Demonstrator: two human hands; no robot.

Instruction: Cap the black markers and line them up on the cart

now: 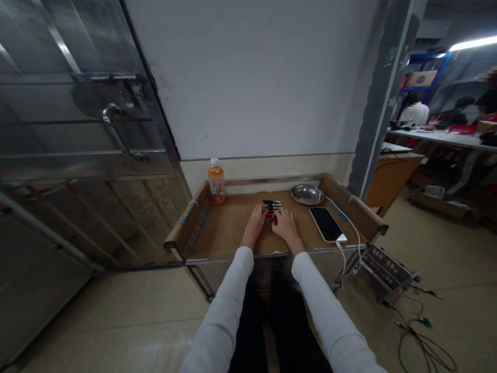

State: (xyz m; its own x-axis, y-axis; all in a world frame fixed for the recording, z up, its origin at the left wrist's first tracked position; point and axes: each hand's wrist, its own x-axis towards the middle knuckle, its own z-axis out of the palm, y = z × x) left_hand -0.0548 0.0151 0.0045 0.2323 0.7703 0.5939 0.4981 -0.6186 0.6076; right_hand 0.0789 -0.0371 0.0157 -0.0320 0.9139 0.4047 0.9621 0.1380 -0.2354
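My left hand [255, 219] and my right hand [283, 223] rest close together on a cardboard-lined tray table [221, 233], fingers curled toward each other around a small reddish item I cannot make out. Just beyond the fingertips lie several small black parts [272, 204] in a short row. White sleeves cover both of my arms.
An orange drink bottle [216, 181] stands at the table's back left. A steel bowl [307, 195] sits back right, and a phone [327, 224] with a white cable lies right of my hands. A metal door [77, 129] is left, a power strip [386, 265] and cables right. People work at a distant table.
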